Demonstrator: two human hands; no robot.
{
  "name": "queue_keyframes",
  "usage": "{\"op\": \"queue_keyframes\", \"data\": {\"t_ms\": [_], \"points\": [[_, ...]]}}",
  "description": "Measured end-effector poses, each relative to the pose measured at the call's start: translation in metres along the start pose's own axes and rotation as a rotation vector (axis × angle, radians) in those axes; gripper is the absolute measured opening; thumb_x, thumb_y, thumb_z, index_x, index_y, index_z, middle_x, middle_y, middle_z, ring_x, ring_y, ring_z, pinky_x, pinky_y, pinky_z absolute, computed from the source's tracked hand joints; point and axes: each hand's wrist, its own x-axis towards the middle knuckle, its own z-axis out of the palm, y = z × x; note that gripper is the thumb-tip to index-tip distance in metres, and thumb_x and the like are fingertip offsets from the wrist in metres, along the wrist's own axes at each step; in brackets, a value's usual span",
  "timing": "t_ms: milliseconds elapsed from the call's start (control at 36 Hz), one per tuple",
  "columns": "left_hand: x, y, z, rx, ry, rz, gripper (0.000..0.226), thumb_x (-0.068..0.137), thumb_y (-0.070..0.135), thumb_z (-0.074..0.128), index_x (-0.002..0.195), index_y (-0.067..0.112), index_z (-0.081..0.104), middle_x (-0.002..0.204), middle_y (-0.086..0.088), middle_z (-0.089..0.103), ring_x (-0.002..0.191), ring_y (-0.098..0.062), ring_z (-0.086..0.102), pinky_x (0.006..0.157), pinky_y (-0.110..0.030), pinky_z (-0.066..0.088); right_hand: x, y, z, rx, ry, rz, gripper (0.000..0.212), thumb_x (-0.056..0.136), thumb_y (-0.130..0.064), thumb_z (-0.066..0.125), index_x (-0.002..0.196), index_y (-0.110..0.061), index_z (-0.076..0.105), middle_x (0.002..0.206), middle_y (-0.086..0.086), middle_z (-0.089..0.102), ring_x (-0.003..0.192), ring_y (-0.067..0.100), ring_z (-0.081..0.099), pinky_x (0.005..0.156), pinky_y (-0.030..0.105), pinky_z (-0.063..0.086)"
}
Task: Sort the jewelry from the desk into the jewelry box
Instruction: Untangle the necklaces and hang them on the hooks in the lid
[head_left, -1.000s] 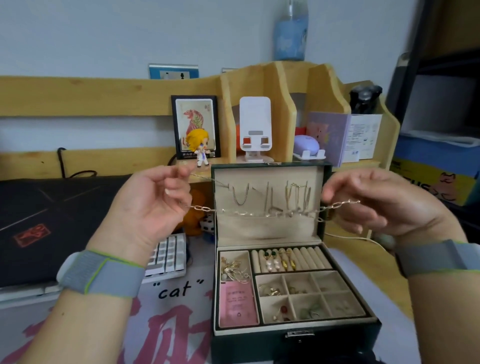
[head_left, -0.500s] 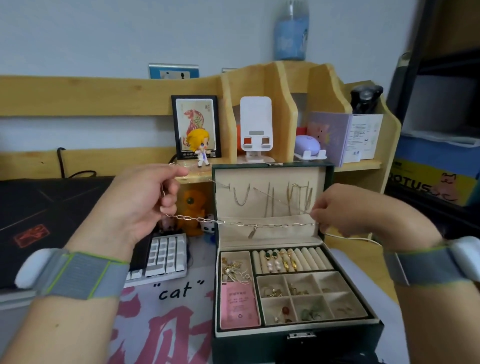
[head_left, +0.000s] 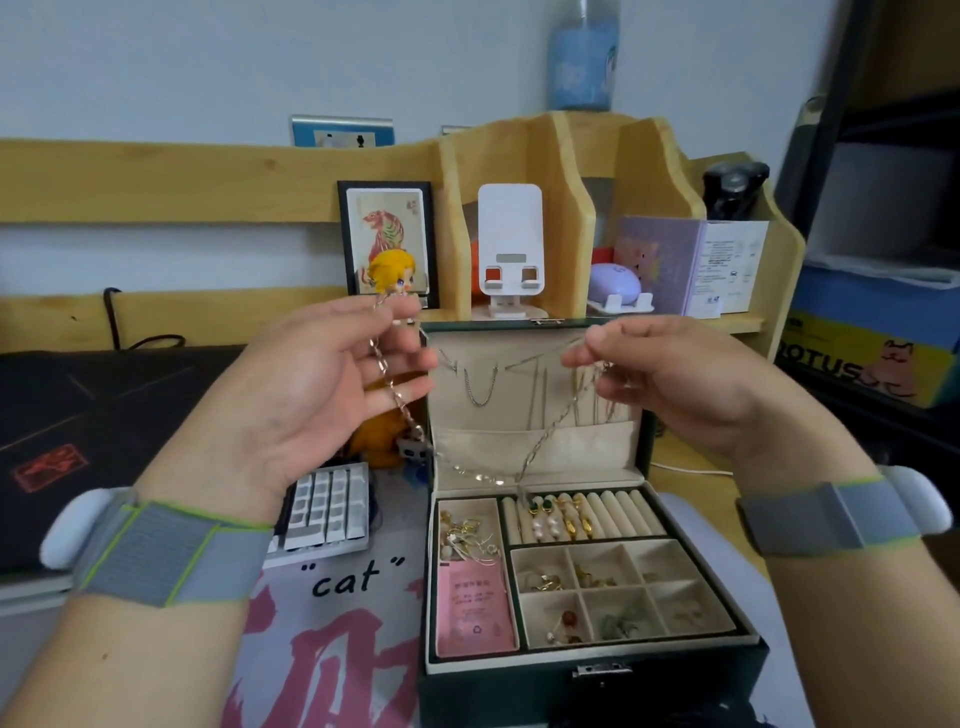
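Holding the chain necklace (head_left: 410, 415) pinched between left hand (head_left: 311, 395) and right hand (head_left: 675, 384), you had most compartments of the jewelry box (head_left: 587, 670) at lower centre filled; hanging remained.

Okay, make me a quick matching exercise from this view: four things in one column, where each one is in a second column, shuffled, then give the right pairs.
Things:
1. chain necklace
2. pink card
3. pearl earrings
4. white phone stand

Places:
A. on the wooden shelf behind the jewelry box
B. in the ring rolls at the back of the tray
C. strung between the left hand and the right hand
D. in the long left compartment

Pairs: 1-C, 2-D, 3-B, 4-A
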Motion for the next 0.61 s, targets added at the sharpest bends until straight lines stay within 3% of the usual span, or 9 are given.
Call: {"op": "queue_keyframes", "data": {"t_ms": [111,194,278,361,417,500,611], "points": [[-0.001,-0.002,0.003,0.01,-0.09,0.02,0.032,0.104,0.002,0.045,0.129,0.006,0.064,0.099,-0.008,0.075,0.097,-0.025,0.074,0.089,-0.044,0.061,0.002,0.001,0.011,-0.104,0.031,-0.052,0.023,0.096,-0.034,0.065,0.087,-0.021,0.081,0.106,-0.003,0.077,0.094,0.015,0.058,0.095,0.033,0.049],[-0.001,-0.005,0.006,0.033,-0.075,0.053,0.029,0.106,0.005,0.043,0.129,0.006,0.062,0.114,-0.009,0.077,0.101,-0.025,0.076,0.085,-0.037,0.062,0.002,-0.001,0.018,-0.172,0.054,-0.053,0.021,0.094,-0.041,0.067,0.087,-0.028,0.082,0.102,-0.012,0.077,0.108,0.011,0.062,0.101,0.035,0.045],[0.0,-0.008,0.008,0.069,-0.044,0.07,0.026,0.108,0.012,0.043,0.124,0.006,0.062,0.115,-0.009,0.077,0.102,-0.026,0.076,0.084,-0.034,0.063,0.002,-0.003,0.023,-0.169,0.095,-0.055,0.022,0.095,-0.039,0.067,0.089,-0.025,0.082,0.097,-0.012,0.078,0.112,0.01,0.063,0.104,0.037,0.042],[0.002,-0.008,0.008,0.092,0.012,0.082,0.025,0.109,0.02,0.044,0.115,0.009,0.065,0.106,-0.011,0.078,0.089,-0.024,0.077,0.079,-0.037,0.064,0.003,-0.004,0.026,-0.171,0.171,-0.08,0.022,0.097,-0.036,0.066,0.089,-0.022,0.081,0.088,-0.01,0.078,0.106,0.008,0.065,0.087,0.029,0.037],[0.002,-0.007,0.008,0.113,0.048,0.082,0.025,0.109,0.024,0.045,0.112,0.012,0.066,0.088,-0.011,0.077,0.071,-0.023,0.074,0.076,-0.042,0.064,0.004,-0.005,0.027,-0.153,0.217,-0.096,0.023,0.098,-0.035,0.065,0.089,-0.02,0.08,0.085,-0.007,0.078,0.102,0.006,0.065,0.08,0.023,0.034],[0.003,-0.01,0.003,0.175,0.093,0.075,0.027,0.109,0.029,0.046,0.113,0.017,0.069,0.059,-0.003,0.056,0.047,-0.015,0.051,0.06,-0.039,0.06,0.006,-0.005,0.028,-0.158,0.293,-0.116,0.024,0.099,-0.035,0.063,0.089,-0.019,0.079,0.081,-0.003,0.077,0.097,0.004,0.065,0.074,0.019,0.035],[0.008,-0.011,-0.002,0.277,0.195,0.094,0.026,0.109,0.027,0.046,0.11,0.015,0.068,0.053,0.005,0.031,0.042,-0.01,0.024,0.039,-0.023,0.027,0.009,-0.001,0.025,-0.128,0.312,-0.105,0.025,0.099,-0.033,0.064,0.088,-0.016,0.079,0.07,0.0,0.073,0.084,0.013,0.067,0.086,0.044,0.054]]}}
